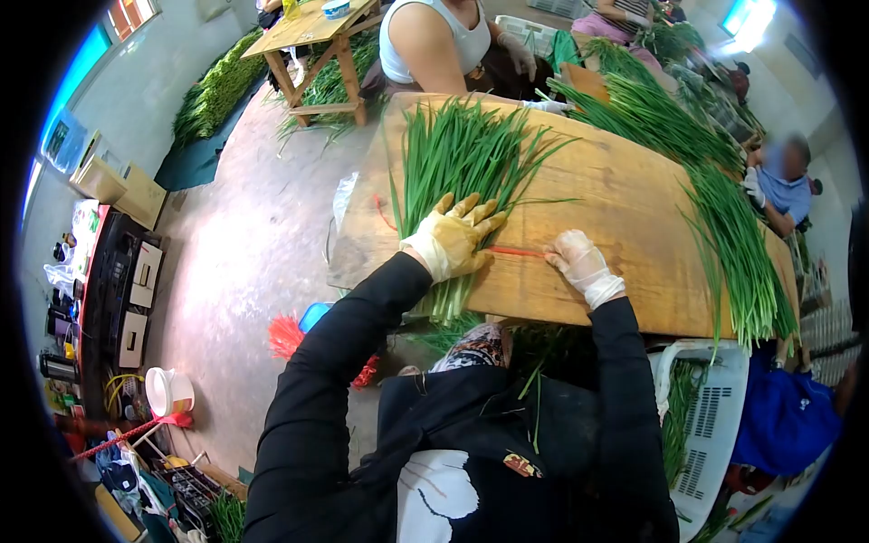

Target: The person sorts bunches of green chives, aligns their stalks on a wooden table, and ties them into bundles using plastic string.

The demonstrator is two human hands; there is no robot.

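A bundle of long green leaves (pixel 462 154) lies on the wooden table (pixel 625 217), its pale stem ends pointing toward me. Pressed flat across the lower part of the bundle is my gloved left hand (pixel 454 237), fingers spread. A thin red strip (pixel 518 252) runs from beside that hand to my right hand (pixel 584 264), whose gloved fingers are closed on its end. Another bit of red shows on the table left of the bundle; the part between is hidden under the leaves.
More green leaves (pixel 738 244) lie along the table's right side. A person (pixel 434 41) sits across the table; others work farther back. A white crate (pixel 715 425) stands at the lower right. Red strands (pixel 286 337) and a white bucket (pixel 169 392) are on the left floor.
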